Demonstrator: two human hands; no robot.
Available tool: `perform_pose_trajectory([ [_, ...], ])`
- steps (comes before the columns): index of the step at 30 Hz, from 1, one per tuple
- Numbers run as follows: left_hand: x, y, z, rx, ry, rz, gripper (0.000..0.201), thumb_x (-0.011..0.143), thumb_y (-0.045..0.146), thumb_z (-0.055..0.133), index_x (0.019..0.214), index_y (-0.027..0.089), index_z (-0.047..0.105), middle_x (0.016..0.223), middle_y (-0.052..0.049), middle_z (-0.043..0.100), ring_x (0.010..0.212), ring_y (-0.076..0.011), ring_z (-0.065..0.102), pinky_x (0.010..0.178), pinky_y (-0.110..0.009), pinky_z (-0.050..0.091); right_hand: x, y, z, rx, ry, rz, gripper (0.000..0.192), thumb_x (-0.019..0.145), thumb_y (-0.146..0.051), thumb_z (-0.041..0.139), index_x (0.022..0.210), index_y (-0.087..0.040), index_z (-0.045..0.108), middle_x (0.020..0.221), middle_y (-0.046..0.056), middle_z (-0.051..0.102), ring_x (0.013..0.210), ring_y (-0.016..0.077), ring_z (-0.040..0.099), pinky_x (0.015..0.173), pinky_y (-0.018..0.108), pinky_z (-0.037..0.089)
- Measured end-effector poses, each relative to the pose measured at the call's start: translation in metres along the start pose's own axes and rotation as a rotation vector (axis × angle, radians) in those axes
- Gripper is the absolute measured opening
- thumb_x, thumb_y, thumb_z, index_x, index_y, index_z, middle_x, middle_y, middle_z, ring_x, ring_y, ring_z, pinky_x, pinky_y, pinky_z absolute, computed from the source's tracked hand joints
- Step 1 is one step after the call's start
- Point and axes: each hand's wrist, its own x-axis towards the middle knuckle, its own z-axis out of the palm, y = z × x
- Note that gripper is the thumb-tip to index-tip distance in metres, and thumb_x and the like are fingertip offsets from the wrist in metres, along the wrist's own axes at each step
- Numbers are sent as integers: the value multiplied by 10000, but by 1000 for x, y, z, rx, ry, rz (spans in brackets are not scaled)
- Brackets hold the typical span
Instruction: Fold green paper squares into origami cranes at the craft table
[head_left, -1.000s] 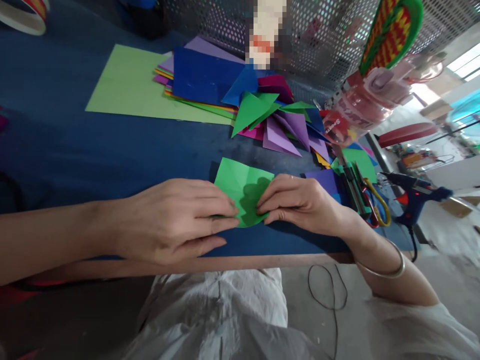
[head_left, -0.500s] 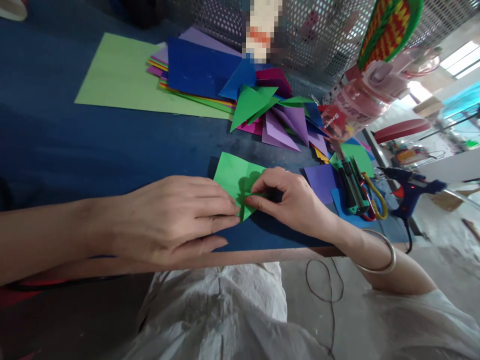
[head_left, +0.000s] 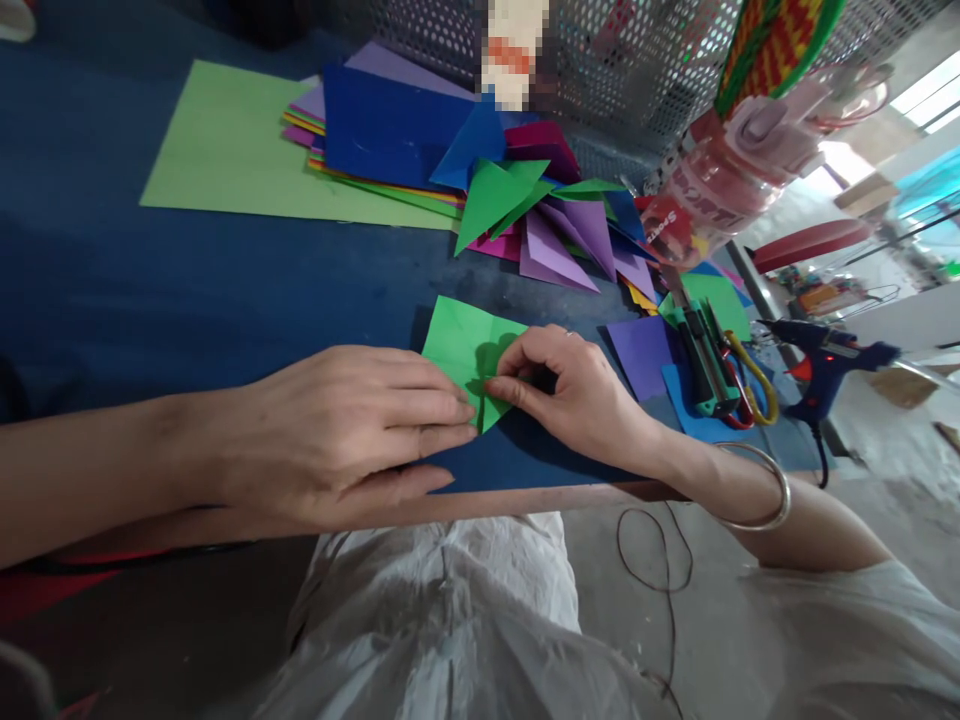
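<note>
A bright green sheet of paper (head_left: 459, 335) lies near the front edge of the blue table, with a crease running across it. My left hand (head_left: 360, 425) rests flat with its fingers stretched over the paper's left part, pressing it to the table. At the right side, my right hand (head_left: 559, 385) pinches a fold of the same paper between thumb and forefinger. The remaining fingers of that hand are curled, and they hide the paper's right corner. A bracelet (head_left: 780, 490) circles my right forearm.
Behind lie a light green sheet (head_left: 232, 150), a dark blue stack of paper (head_left: 390, 125) and folded green pieces (head_left: 495, 200). To the right are a pink bottle (head_left: 712, 190), a utility knife (head_left: 701, 360), scissors (head_left: 757, 380) and a glue gun (head_left: 825, 365).
My right hand's pinch on the green paper has shifted slightly left and up in view. The left hand stays flat on the paper. The whole view has tilted a little.
</note>
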Motion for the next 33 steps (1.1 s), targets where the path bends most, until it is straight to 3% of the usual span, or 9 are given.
perform_pose_trajectory([
  [5,0,0,-1,-37,20,-12,342,940,249,642,1263,322,729,1101,-33,804,1039,-247,758,952,-374,620,-1,0,2,-57,19,-10,193,954,-265,722,800,-181,643,743,-12,676,711,120,576,707,288,392],
  [11,-2,1,-2,77,22,84,255,973,199,616,1202,129,706,1142,-115,794,1040,-262,752,946,-417,611,-2,0,5,-145,10,-12,165,942,-239,723,815,-177,638,767,2,675,751,148,563,720,310,364],
  [18,-6,-2,0,45,58,28,332,963,157,609,1293,128,637,1219,-118,763,1110,-253,717,923,-392,588,0,0,2,-118,-24,0,157,931,-235,726,820,-183,628,748,-10,642,748,145,542,709,299,349],
  [24,-1,1,0,51,-60,2,434,1022,277,547,1409,82,564,1378,-168,679,1200,-304,645,992,-454,526,-1,0,2,-125,-35,-11,133,940,-202,697,832,-185,620,766,-8,649,765,149,541,726,302,342],
  [33,-6,-7,6,-48,-101,-57,508,984,396,597,1487,341,561,1385,-44,705,1213,-301,668,1076,-466,522,0,1,3,-133,-42,-4,160,953,-263,720,842,-183,636,800,3,661,792,159,544,736,310,335],
])
